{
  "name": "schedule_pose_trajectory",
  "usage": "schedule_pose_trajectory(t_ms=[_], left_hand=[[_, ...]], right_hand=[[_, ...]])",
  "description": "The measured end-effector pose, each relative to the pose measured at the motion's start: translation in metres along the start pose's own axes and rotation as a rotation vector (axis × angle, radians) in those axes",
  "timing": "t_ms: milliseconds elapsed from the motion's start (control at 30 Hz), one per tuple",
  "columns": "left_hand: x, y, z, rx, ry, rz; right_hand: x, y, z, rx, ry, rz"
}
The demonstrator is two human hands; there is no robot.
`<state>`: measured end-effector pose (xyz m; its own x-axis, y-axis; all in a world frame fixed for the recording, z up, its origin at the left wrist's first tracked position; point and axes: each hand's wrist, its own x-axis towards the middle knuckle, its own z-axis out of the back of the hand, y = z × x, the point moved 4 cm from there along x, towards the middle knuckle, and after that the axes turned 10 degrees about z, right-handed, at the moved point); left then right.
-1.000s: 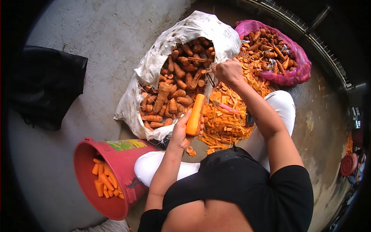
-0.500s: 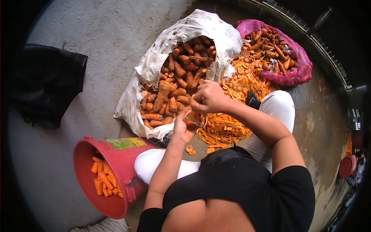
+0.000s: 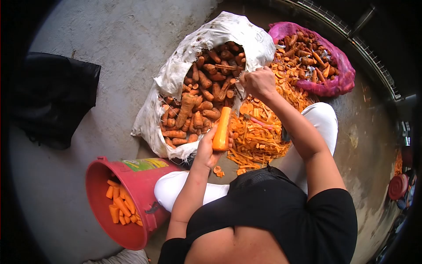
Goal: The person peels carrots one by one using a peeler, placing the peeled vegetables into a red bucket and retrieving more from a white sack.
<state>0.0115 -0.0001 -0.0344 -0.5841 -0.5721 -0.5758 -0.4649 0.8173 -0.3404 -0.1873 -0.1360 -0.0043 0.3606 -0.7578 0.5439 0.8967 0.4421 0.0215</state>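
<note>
My left hand (image 3: 205,148) is wrapped round a peeled, bright orange carrot (image 3: 222,131), its far end angled up toward the white sack. To the upper right, my right hand (image 3: 260,82) is a closed fist, clear of the carrot. A thin, greyish blade-like tool (image 3: 240,93) sticks out from this fist on its left side; the handle is hidden in the fingers. Beneath both hands lies a heap of carrot peelings and cut ends (image 3: 259,143). A slim pink object (image 3: 261,123) rests on that heap.
A torn white sack (image 3: 151,114) full of unpeeled carrots lies in front. Behind the heap stands a pink mesh sack (image 3: 345,81) holding carrots and ends. At lower left, a red bucket (image 3: 151,185) lies tipped, peeled carrots inside. Black cloth (image 3: 55,97) is at far left.
My right hand has moved up and right, away from the left hand. The carrot in my left hand now shows in full, pointing upward.
</note>
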Motion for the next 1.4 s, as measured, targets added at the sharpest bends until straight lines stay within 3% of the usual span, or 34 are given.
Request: schedule_pose_trajectory(t_ms=[33,100,167,200,300,367,433,633,667,700,733,767,833,1033,1100,1200,1233,1400], left_hand=[[0.004,-0.001,0.004,-0.029,-0.025,-0.005],[0.008,-0.002,0.010,-0.066,-0.037,-0.011],[0.012,-0.005,0.015,-0.081,-0.008,-0.012],[0.010,-0.009,0.009,-0.043,0.041,-0.033],[0.000,-0.005,-0.004,-0.075,-0.245,-0.118],[0.022,0.004,0.031,-0.135,-0.109,-0.021],[0.021,0.004,0.026,-0.091,-0.016,0.000],[0.010,0.003,0.015,0.042,-0.071,-0.029],[0.004,0.003,0.010,0.077,-0.070,-0.020],[0.001,0.003,0.006,0.116,-0.035,-0.027],[-0.001,0.004,0.002,0.155,0.000,-0.033],[-0.004,0.004,-0.002,0.193,0.036,-0.041],[-0.008,0.001,-0.005,0.147,0.032,-0.006],[0.009,-0.006,0.014,-0.048,0.011,-0.003],[0.012,-0.008,0.019,-0.045,0.052,-0.015],[0.007,-0.007,0.010,-0.082,-0.212,-0.093],[0.010,-0.004,0.013,-0.105,-0.205,-0.073],[0.017,0.003,0.019,-0.193,-0.180,-0.032]], right_hand=[[0.005,0.010,0.012,0.056,0.000,-0.022],[0.009,0.024,0.021,0.290,0.241,-0.148],[0.006,0.042,0.026,0.627,0.151,-0.067],[0.006,0.052,0.025,0.644,0.181,-0.008],[0.001,0.080,0.043,0.728,0.066,0.212],[-0.006,0.089,0.040,0.719,0.052,0.267],[-0.011,0.093,0.037,0.683,0.047,0.303],[-0.012,0.080,0.022,0.705,-0.026,0.231],[-0.011,0.064,0.013,0.692,0.071,0.059],[-0.005,0.046,0.012,0.416,-0.067,0.144],[0.001,0.025,0.000,0.356,0.117,0.028],[0.001,0.002,-0.013,-0.070,0.219,0.149],[0.000,-0.013,0.009,-0.105,-0.055,0.092],[0.008,0.024,0.028,0.410,0.236,-0.169],[0.004,0.042,0.025,0.633,0.135,0.008],[0.000,0.073,0.041,0.728,0.053,0.186],[-0.003,0.081,0.043,0.739,0.002,0.239],[-0.013,0.092,0.035,0.703,0.038,0.282]])
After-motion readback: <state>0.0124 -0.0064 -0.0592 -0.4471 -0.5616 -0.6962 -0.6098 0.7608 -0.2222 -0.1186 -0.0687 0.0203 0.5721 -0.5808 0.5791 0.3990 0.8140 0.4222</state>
